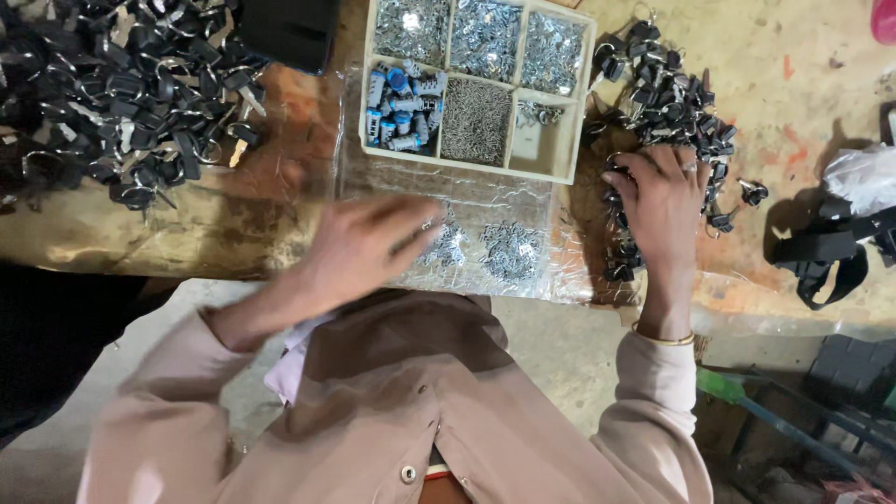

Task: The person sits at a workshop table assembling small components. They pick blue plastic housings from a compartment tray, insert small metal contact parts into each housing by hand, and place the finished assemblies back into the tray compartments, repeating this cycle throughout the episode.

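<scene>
Hands: left (359, 250) blurred, grip untellable, over plastic sheet (411, 187); right (661, 205) spread, pressing black keys (667, 103) near bench edge.

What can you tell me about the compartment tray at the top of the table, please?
The compartment tray is a cream, plastic-looking box, lying flat on clear sheeting. Its top row holds shiny silver parts; below are blue-and-silver cylinders, fine dark pins, and a nearly empty cell. Neither hand touches it.

Small assembly workshop: a worn, stained wooden bench (821, 56) bearing a compartmented parts tray (546, 149) of small metal pieces and heaps of black-headed keys (121, 84), above a bare concrete floor (551, 345).
</scene>
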A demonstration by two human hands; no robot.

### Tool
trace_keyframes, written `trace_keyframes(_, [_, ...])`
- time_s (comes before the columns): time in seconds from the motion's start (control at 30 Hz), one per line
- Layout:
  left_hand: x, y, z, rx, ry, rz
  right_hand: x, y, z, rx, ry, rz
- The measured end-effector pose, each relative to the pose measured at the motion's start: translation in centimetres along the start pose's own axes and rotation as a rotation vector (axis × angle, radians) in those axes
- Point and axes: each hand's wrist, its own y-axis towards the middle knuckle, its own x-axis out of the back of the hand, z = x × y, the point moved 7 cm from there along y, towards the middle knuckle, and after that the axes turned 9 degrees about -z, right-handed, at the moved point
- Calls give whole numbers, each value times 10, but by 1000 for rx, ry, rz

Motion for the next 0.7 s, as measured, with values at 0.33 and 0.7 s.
trace_keyframes(0.33, [11,78,57,4,447,23,10,-7,3,-1,223,61])
trace_keyframes(0.7, [14,76,55,41,266,-57,39,-16,10,-274,451,-111])
